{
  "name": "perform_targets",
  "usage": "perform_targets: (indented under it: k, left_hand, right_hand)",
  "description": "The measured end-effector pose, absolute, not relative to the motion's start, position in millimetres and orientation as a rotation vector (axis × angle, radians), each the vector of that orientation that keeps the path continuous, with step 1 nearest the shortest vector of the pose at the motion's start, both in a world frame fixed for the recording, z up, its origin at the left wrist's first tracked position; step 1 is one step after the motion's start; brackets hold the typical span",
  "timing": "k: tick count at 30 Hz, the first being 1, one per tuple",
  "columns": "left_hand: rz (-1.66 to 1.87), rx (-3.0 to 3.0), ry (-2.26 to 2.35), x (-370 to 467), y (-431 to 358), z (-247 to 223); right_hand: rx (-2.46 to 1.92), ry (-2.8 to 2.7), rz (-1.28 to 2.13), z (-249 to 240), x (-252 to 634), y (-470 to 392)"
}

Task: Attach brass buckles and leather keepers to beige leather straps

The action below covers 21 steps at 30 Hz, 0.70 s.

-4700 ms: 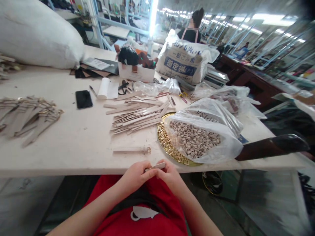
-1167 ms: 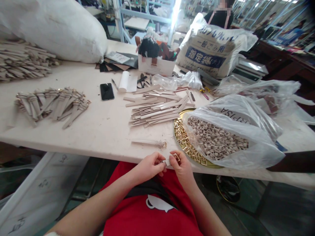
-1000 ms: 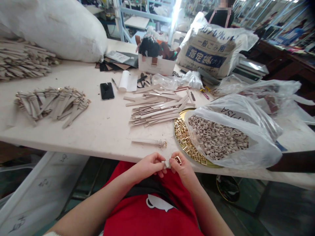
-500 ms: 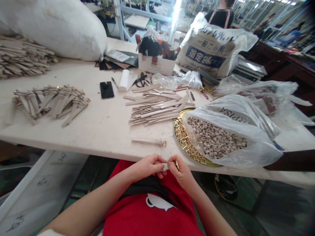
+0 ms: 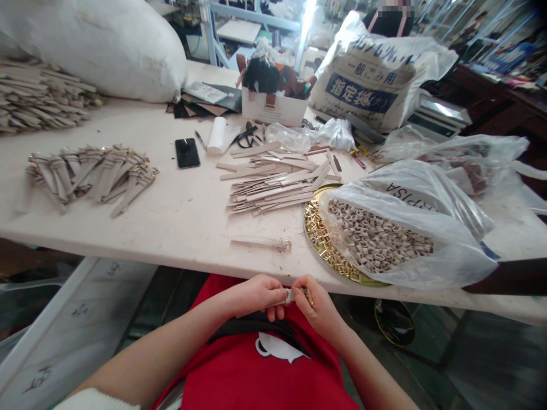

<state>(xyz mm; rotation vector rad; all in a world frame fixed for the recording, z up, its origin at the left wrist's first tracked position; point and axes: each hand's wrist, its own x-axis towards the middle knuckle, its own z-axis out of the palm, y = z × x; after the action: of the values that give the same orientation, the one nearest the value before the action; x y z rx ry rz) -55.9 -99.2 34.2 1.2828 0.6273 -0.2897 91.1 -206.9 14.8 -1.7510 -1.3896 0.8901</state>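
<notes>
Over my lap, just off the table's front edge, my left hand (image 5: 267, 296) pinches a pale beige strap (image 5: 289, 295), most of it covered by the fingers. My right hand (image 5: 311, 302) is closed on the same strap's other end, where a gold buckle (image 5: 308, 295) shows beside the fingers. On the table in front of my hands lies a finished-looking strap with a gold buckle (image 5: 261, 243). Loose beige strips (image 5: 273, 185) are heaped behind it. To the right, a gold tray (image 5: 309, 240) bears many small gold buckles (image 5: 327, 245) and an open plastic bag of beige loops (image 5: 380, 236).
Buckled straps (image 5: 94, 173) lie in a row on the left, near a larger pile of strips (image 5: 40, 97). A phone (image 5: 187, 153), a white roll (image 5: 217, 136) and a white box (image 5: 273, 108) stand farther back. A person (image 5: 391, 21) is beyond the large printed bag (image 5: 363, 85).
Both hands have dropped slightly toward my lap, still holding the strap. The left fingers have shifted along it, and the view has moved a little.
</notes>
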Motion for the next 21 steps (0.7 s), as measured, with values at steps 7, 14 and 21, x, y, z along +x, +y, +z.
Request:
perform_targets:
  k: [7, 14, 21]
  left_hand:
    - [-0.347, 1.402, 0.566, -62, -92, 31]
    - [-0.341, 1.373, 0.594, -63, -90, 29]
    - [-0.374, 1.309, 0.549, -67, -95, 21]
  right_hand:
    - [-1.811, -1.247, 0.822, 2, 79, -206]
    - [-1.751, -1.295, 0.919, 5, 84, -205]
    - [-1.658, -1.309, 1.116, 17, 89, -206]
